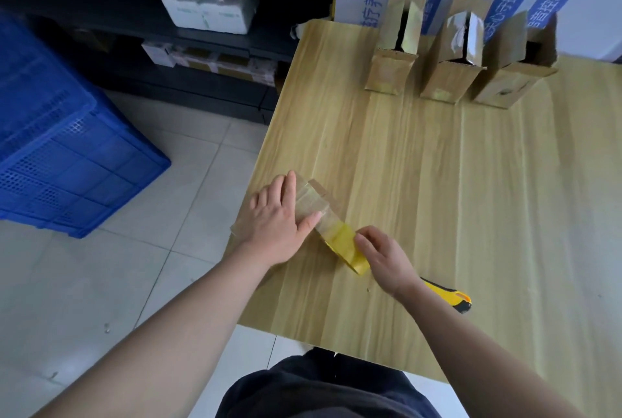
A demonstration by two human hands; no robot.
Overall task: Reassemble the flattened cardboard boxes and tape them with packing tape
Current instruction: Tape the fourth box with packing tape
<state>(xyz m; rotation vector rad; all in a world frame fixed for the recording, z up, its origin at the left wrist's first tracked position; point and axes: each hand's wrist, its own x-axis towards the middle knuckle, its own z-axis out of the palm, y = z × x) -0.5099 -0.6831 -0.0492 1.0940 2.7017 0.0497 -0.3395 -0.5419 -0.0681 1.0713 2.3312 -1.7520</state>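
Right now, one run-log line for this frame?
step: taping | left hand: presses flat on box | right hand: grips tape roll | knife: on table | three boxes: standing at far edge

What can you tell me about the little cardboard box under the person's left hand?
The cardboard box is small, brown and glossy with clear tape on top. It rests near the left edge of the wooden table. The left hand presses flat on it, hiding part. Tape runs from it to the yellowish tape roll the right hand grips.
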